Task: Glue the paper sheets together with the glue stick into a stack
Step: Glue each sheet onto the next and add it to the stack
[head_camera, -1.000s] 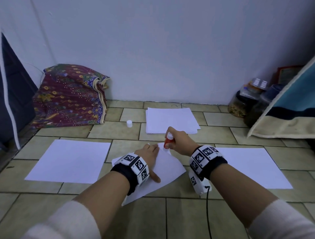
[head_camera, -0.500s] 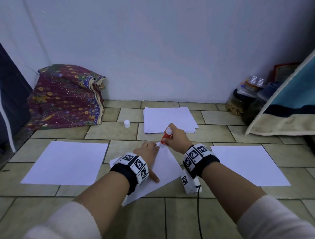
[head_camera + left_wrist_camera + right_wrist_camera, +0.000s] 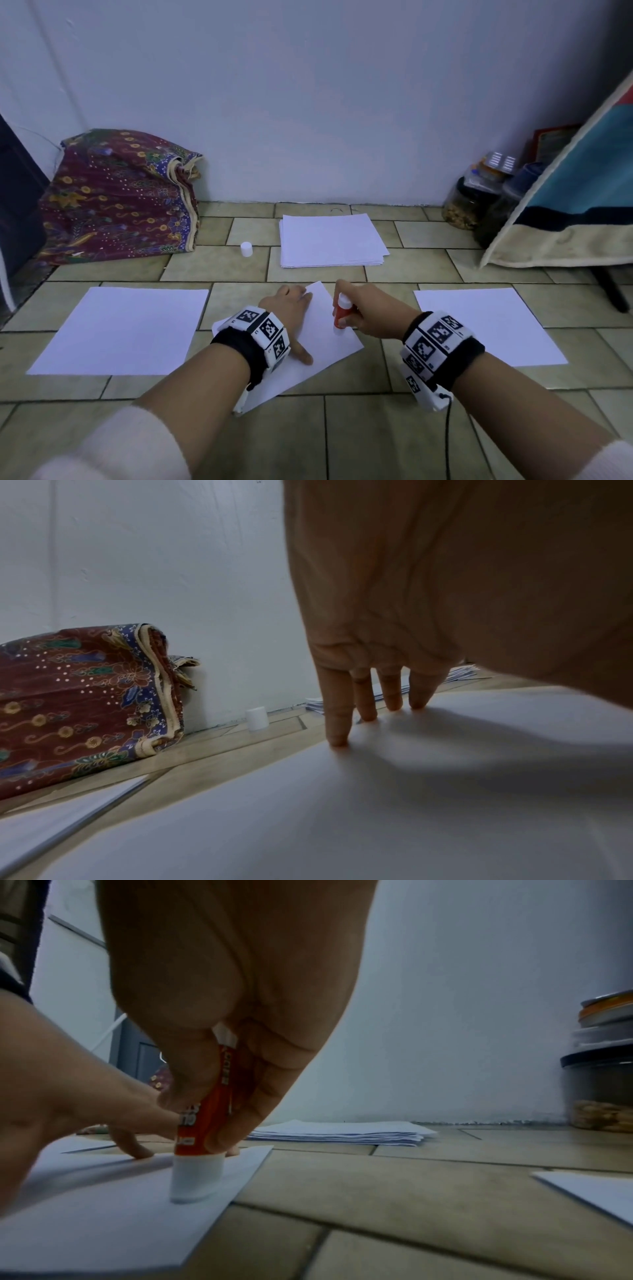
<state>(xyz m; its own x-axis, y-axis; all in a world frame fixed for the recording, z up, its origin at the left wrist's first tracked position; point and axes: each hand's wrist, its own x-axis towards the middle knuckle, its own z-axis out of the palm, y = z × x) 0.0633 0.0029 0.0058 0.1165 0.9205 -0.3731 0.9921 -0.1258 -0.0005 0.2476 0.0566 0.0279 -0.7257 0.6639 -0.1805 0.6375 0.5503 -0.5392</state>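
A white sheet (image 3: 325,337) lies turned at an angle on the tiled floor in front of me. My left hand (image 3: 291,308) lies flat on it, straight fingers (image 3: 337,712) pressing the paper (image 3: 377,791) down. My right hand (image 3: 366,310) grips a red glue stick (image 3: 340,315) upright, and its white tip (image 3: 195,1180) touches the sheet (image 3: 103,1218) near the right edge. A stack of white sheets (image 3: 330,240) lies further back by the wall. Single sheets lie at the left (image 3: 120,330) and at the right (image 3: 486,325).
The glue stick's white cap (image 3: 246,249) stands on the floor left of the stack. A folded patterned cloth (image 3: 116,195) lies at the back left. Jars (image 3: 469,205) and a blue board (image 3: 575,192) stand at the back right. A black cable (image 3: 447,438) hangs from my right wrist.
My right hand has drawn the glue stick from the sheet's far corner back along its right edge toward me. The left hand has kept pressing the sheet.
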